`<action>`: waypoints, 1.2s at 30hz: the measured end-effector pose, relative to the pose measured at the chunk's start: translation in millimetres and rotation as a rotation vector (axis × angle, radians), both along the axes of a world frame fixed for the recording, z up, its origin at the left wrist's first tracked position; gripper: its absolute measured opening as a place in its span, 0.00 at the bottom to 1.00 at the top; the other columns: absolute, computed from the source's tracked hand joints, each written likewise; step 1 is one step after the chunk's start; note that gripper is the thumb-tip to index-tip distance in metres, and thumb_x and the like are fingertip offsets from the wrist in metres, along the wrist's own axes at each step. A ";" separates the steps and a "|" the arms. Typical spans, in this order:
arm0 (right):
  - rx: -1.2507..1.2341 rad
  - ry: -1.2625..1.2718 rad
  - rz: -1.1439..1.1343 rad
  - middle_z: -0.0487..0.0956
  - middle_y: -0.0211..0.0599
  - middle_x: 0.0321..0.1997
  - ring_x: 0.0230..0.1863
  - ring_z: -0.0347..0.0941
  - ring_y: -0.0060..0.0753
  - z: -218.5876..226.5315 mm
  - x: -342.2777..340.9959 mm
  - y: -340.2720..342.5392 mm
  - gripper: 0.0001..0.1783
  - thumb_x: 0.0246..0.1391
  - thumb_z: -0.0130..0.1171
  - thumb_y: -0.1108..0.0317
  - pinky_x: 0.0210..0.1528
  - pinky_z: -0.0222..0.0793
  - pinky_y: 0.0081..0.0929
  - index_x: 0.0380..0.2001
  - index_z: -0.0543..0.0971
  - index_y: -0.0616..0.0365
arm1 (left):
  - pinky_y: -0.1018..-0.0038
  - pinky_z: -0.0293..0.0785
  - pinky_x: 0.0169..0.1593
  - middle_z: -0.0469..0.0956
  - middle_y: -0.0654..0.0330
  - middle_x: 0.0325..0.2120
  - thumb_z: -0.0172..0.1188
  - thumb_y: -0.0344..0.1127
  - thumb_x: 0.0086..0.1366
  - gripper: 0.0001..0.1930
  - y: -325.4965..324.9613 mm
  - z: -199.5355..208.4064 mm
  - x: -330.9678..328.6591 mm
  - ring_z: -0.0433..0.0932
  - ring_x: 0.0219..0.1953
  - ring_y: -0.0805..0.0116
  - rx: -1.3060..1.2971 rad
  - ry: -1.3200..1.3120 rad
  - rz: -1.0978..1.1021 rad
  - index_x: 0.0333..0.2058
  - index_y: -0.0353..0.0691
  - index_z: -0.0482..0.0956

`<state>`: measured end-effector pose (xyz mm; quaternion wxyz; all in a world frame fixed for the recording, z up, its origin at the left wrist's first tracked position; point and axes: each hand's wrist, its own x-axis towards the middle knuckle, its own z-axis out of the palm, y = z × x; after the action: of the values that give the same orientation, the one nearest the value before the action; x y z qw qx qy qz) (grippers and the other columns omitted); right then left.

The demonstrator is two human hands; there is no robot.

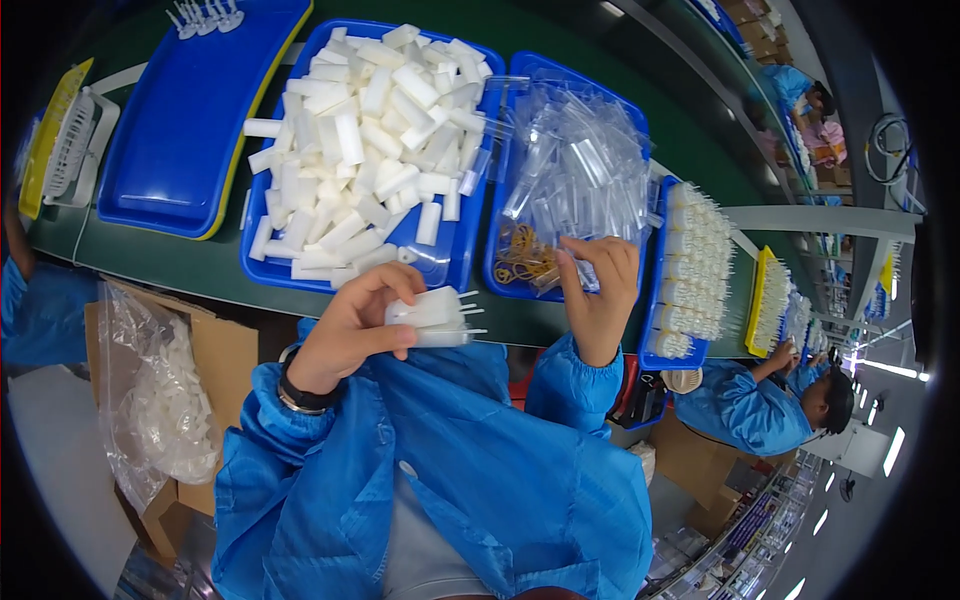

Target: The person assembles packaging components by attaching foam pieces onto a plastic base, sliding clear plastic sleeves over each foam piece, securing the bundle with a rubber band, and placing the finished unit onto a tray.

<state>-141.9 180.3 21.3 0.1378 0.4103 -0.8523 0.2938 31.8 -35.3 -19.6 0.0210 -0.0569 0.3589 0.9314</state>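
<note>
My left hand [350, 325] is closed round a few white plastic pieces [432, 312], held side by side. Several thin white prongs stick out from their right end. Over the tray of clear sleeves is my right hand [603, 285], its thumb and forefinger tips close together in a pinch. Whatever they grip, if anything, is too small to make out. Just left of those fingertips lies a loose pile of yellow-brown rubber bands [525, 257]. Clear plastic sleeves [580, 165] fill most of the same blue tray [495, 262].
White rectangular pieces [375, 130] heap a blue tray [262, 270] at centre left. Farther left stands another blue tray [165, 150]. On the right, a blue tray [655, 358] bears rows of pronged white parts [690, 270]. A cardboard box [230, 365] stands lower left; a co-worker [745, 405] sits right.
</note>
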 end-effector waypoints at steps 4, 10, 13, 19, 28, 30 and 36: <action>0.044 -0.033 -0.172 0.74 0.34 0.28 0.34 0.67 0.37 -9.2 -5.4 4.8 0.15 0.39 0.70 0.71 0.38 0.64 0.32 0.35 0.82 0.55 | 0.83 0.77 0.32 0.65 0.59 0.44 0.63 0.21 0.54 0.17 -3.4 -0.9 0.5 0.70 0.43 0.73 -0.043 0.005 0.035 0.42 0.38 0.71; 0.123 -0.001 -0.190 0.75 0.35 0.31 0.33 0.69 0.38 -21.9 -4.4 -1.4 0.15 0.38 0.70 0.71 0.36 0.66 0.32 0.34 0.82 0.55 | 0.82 0.77 0.35 0.66 0.59 0.44 0.63 0.19 0.54 0.19 -4.2 -0.3 0.0 0.71 0.44 0.72 -0.121 0.020 0.034 0.44 0.37 0.71; 0.046 -0.033 -0.197 0.77 0.36 0.34 0.32 0.71 0.39 -20.0 -4.0 3.0 0.14 0.39 0.70 0.73 0.36 0.68 0.32 0.34 0.82 0.56 | 0.81 0.77 0.37 0.66 0.60 0.44 0.62 0.18 0.54 0.19 -4.3 2.9 -0.2 0.71 0.45 0.71 -0.134 0.029 0.035 0.45 0.37 0.71; -0.579 -0.519 -0.104 0.78 0.42 0.40 0.40 0.76 0.31 2.9 22.3 -4.5 0.21 0.46 0.64 0.80 0.44 0.73 0.26 0.46 0.75 0.66 | 0.77 0.78 0.46 0.68 0.60 0.46 0.63 0.18 0.54 0.21 -1.2 2.1 -2.8 0.71 0.52 0.67 -0.174 0.035 0.034 0.47 0.36 0.72; -0.665 -0.732 0.333 0.79 0.50 0.38 0.42 0.78 0.41 2.2 48.5 -21.7 0.18 0.41 0.68 0.78 0.45 0.74 0.32 0.39 0.78 0.67 | 0.74 0.77 0.49 0.68 0.59 0.47 0.64 0.19 0.54 0.20 -0.2 3.3 -1.3 0.71 0.53 0.65 -0.291 0.089 0.076 0.46 0.37 0.74; -0.631 -0.733 0.362 0.80 0.48 0.37 0.42 0.78 0.40 5.0 48.9 -23.8 0.17 0.40 0.69 0.78 0.44 0.74 0.32 0.38 0.79 0.66 | 0.74 0.78 0.49 0.68 0.59 0.47 0.64 0.20 0.55 0.19 0.2 2.9 -1.0 0.71 0.53 0.65 -0.331 0.101 0.075 0.46 0.38 0.74; -0.406 -0.470 0.460 0.81 0.43 0.37 0.40 0.79 0.41 18.8 47.4 -29.7 0.16 0.37 0.72 0.77 0.41 0.75 0.31 0.34 0.81 0.64 | 0.77 0.79 0.44 0.68 0.59 0.46 0.65 0.23 0.54 0.18 3.5 1.4 -1.2 0.72 0.49 0.66 -0.502 0.106 0.096 0.45 0.38 0.75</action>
<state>-94.5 150.6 40.1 -0.0524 0.4763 -0.6709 0.5660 30.6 -31.8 -18.3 -0.0569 -0.0285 0.5763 0.8148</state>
